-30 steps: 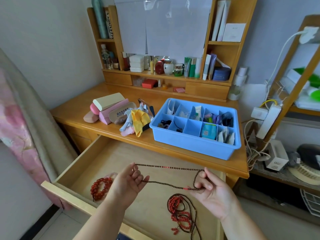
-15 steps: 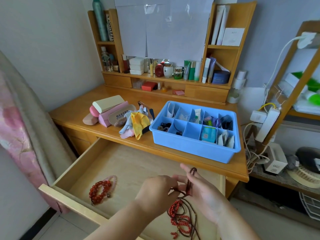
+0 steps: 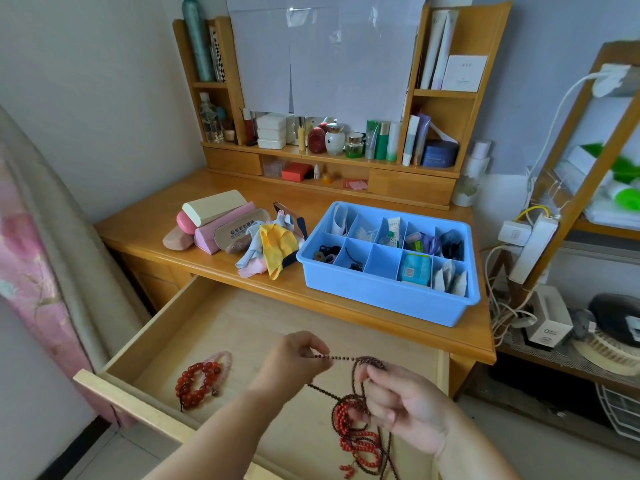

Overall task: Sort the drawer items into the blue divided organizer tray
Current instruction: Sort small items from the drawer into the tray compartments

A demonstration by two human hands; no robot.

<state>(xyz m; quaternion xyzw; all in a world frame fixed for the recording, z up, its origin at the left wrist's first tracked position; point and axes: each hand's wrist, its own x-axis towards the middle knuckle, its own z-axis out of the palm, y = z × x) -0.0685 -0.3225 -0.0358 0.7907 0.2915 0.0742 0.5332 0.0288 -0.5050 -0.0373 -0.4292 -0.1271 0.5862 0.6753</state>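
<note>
Over the open wooden drawer, my left hand pinches a long strand of small dark brown beads. My right hand holds the same strand, looped several times around its fingers. Under my right hand a red bead string lies on the drawer floor, tangled with brown loops. A red bead bracelet and a pale pink one lie at the drawer's left. The blue divided organizer tray stands on the desk behind, its compartments holding small items.
Left of the tray on the desk lie glasses cases and a heap of cleaning cloths. Cosmetics fill the back shelf. A rack with cables and a power strip stands to the right. A pink curtain hangs at left.
My hands first held the brown strand stretched wide, came together, and now stand a little apart again, with more of the strand wound around my right fingers.
</note>
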